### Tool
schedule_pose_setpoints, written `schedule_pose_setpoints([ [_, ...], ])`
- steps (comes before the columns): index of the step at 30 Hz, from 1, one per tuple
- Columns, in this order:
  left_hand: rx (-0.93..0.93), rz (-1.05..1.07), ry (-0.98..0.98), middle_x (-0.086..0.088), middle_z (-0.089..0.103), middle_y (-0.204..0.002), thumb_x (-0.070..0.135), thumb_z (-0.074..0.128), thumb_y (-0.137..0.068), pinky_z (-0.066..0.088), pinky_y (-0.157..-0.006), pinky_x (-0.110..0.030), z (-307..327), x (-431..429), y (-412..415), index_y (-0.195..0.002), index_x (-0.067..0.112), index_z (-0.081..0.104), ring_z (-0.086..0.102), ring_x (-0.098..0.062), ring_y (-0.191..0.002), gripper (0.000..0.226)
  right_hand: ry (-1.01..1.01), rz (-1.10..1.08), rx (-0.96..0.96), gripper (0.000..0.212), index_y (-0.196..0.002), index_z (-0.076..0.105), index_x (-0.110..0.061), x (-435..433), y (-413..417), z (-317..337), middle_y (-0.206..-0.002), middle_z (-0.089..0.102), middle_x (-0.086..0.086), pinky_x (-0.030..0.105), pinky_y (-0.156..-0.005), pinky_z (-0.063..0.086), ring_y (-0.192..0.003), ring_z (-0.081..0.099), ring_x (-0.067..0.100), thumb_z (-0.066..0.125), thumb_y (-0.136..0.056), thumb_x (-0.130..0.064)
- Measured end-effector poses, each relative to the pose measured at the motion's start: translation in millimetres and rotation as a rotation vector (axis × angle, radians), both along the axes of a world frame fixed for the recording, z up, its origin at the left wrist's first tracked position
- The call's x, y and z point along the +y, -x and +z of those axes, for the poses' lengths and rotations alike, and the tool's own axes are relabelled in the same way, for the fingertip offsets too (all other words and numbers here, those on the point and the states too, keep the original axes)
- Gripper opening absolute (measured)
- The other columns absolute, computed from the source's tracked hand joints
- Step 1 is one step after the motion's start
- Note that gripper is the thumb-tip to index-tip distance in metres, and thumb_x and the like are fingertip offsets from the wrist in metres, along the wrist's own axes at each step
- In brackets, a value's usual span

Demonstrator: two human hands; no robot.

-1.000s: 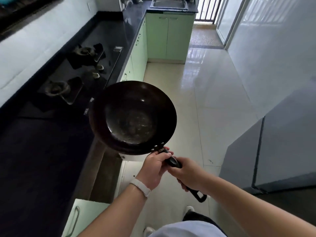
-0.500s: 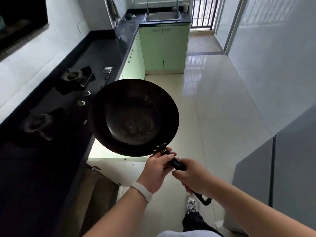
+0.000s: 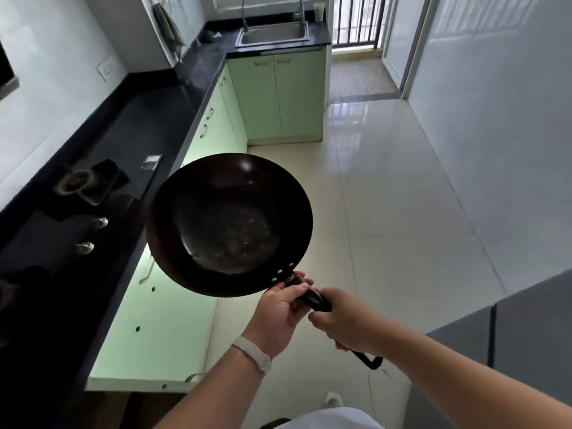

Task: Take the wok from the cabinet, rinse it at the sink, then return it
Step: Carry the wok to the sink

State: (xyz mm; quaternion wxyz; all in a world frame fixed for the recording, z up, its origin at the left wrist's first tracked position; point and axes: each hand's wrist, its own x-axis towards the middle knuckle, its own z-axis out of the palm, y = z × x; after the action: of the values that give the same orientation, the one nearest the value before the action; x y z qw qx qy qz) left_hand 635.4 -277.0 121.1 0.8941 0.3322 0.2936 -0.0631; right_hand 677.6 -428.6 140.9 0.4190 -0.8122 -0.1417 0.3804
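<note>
black wok [image 3: 229, 224], round, held in the air, bowl facing up, pale scuffs on its bottom. left hand [image 3: 278, 314] grips the black handle [image 3: 315, 300] right at the riveted end, fingers curled round it, thumb on top. white wristband [image 3: 252, 356] on that wrist. right hand [image 3: 343, 320] grips the same handle just behind the left, fingers wrapped under it and fully closed. the handle's loop end sticks out past the heel of that hand. a short bare stretch of handle shows between the two sets of fingers. the wok bowl lies ahead and to the left of the left fingers, over the edge of the black counter [image 3: 148, 119] and the pale green cabinet front [image 3: 154, 320] below. hob [image 3: 86, 184] sits further left of the fingers, beyond the wok's rim. steel sink [image 3: 274, 43] is well ahead of both hands, at the counter's far end, well apart from the wok. white tiled floor [image 3: 387, 196] lies below and to the right of the right fingers.
</note>
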Motion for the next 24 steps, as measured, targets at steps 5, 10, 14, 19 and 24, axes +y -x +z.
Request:
schedule_pose_setpoints([
  [5, -0.036, -0.042, 0.009, -0.015, 0.070, -0.092, -0.006, 0.054, -0.093, 0.060, -0.071, -0.032, 3.9, -5.9, -62.5, -0.108, 0.000, 0.060, 0.071, -0.027, -0.084, 0.018, 0.021, -0.031, -0.043, 0.012, -0.083, 0.058, -0.028, -5.7, -54.8, 7.0, -0.055, 0.055, 0.000, 0.020, -0.034, 0.041, -0.032, 0.051, 0.008, 0.055, -0.089, -0.018],
  [10, -0.050, -0.080, 0.018, -0.015, 0.069, -0.091, -0.007, 0.054, -0.093, 0.060, -0.069, -0.031, 1.3, 3.3, -130.9, -0.106, -0.001, 0.061, 0.071, -0.027, -0.081, 0.017, 0.023, -0.093, -0.040, 0.010, -0.086, 0.059, -0.029, 2.7, -113.6, 8.1, -0.054, 0.056, -0.002, 0.023, -0.037, 0.044, -0.034, 0.053, 0.009, 0.057, -0.089, -0.020],
  [14, -0.062, -0.114, 0.038, -0.015, 0.069, -0.092, -0.007, 0.054, -0.093, 0.060, -0.070, -0.032, -7.3, 21.0, -197.7, -0.107, -0.002, 0.061, 0.071, -0.027, -0.082, 0.017, 0.057, -0.139, -0.058, 0.011, -0.083, 0.060, -0.030, 19.4, -175.7, 4.4, -0.053, 0.055, -0.002, 0.025, -0.037, 0.045, -0.034, 0.053, 0.010, 0.056, -0.086, -0.021],
  [19, -0.058, -0.143, 0.042, -0.015, 0.069, -0.088, -0.008, 0.053, -0.092, 0.060, -0.068, -0.031, -13.4, 60.3, -292.9, -0.104, -0.002, 0.062, 0.071, -0.027, -0.079, 0.016, 0.062, -0.201, -0.042, 0.010, -0.082, 0.061, -0.029, 62.4, -262.4, 0.4, -0.053, 0.055, -0.002, 0.025, -0.038, 0.045, -0.034, 0.052, 0.011, 0.055, -0.084, -0.021],
  [24, -0.033, -0.173, 0.033, -0.017, 0.068, -0.088, -0.011, 0.052, -0.091, 0.060, -0.067, -0.032, -8.5, 115.1, -385.5, -0.098, -0.002, 0.064, 0.070, -0.029, -0.079, 0.016, 0.057, -0.250, 0.001, 0.007, -0.088, 0.060, -0.017, 117.9, -348.9, -2.6, -0.048, 0.053, -0.005, 0.027, -0.040, 0.045, -0.035, 0.052, 0.014, 0.055, -0.085, -0.021],
])
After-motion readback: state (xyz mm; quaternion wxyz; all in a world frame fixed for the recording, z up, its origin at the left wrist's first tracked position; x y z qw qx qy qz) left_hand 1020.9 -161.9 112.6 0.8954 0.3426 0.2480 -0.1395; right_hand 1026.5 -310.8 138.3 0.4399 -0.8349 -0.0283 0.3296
